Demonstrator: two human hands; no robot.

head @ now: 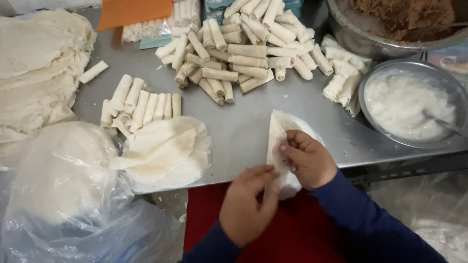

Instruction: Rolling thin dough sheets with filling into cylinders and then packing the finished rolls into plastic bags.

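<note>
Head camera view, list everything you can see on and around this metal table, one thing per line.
Thin pale folded wrapper sheet: one, off-white, at the table's front edge, held by both hands.
Rolled pastry sticks: one large pile, cream, centre back; a small row to its left.
Loose round wrapper sheets: small stack, off-white, front left.
Wrapper heap: large, cream, far left.
Clear plastic bag: one, holding pale dough, lower left.
Small steel bowl: one, white paste inside, right.
Large steel bowl: one, brown filling, top right.
Steel table: grey.
Left hand: fingers on the sheet's lower edge.
Right hand: pinching the sheet.
</note>
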